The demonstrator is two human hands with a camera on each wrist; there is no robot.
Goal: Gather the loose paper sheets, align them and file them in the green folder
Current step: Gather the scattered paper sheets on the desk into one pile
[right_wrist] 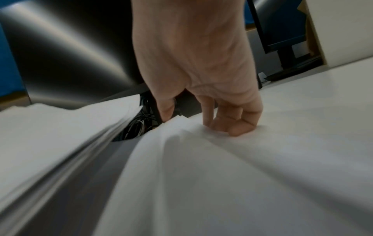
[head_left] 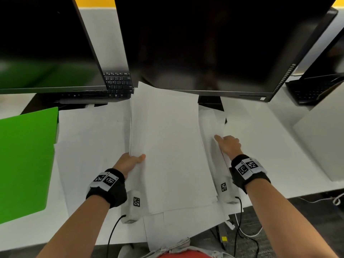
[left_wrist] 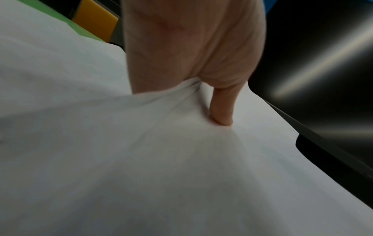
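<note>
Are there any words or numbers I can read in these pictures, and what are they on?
None can be read.
Keyboard: key letters too small and blurred.
Wrist bands: black-and-white square code patterns, no words.
Paper sheets: look blank.
Green folder: no writing visible.

The left hand's [head_left: 130,162] fingers are hidden under the gathered stack of white paper sheets [head_left: 167,146]. The flat green folder [head_left: 26,161] is cut by the left edge. The black keyboard [head_left: 119,84] sits mostly hidden behind the dark monitors [head_left: 214,43].

rear: monitors [head_left: 214,43] overhang | left: green folder [head_left: 26,161] | right: desk [head_left: 270,142] bare
</note>
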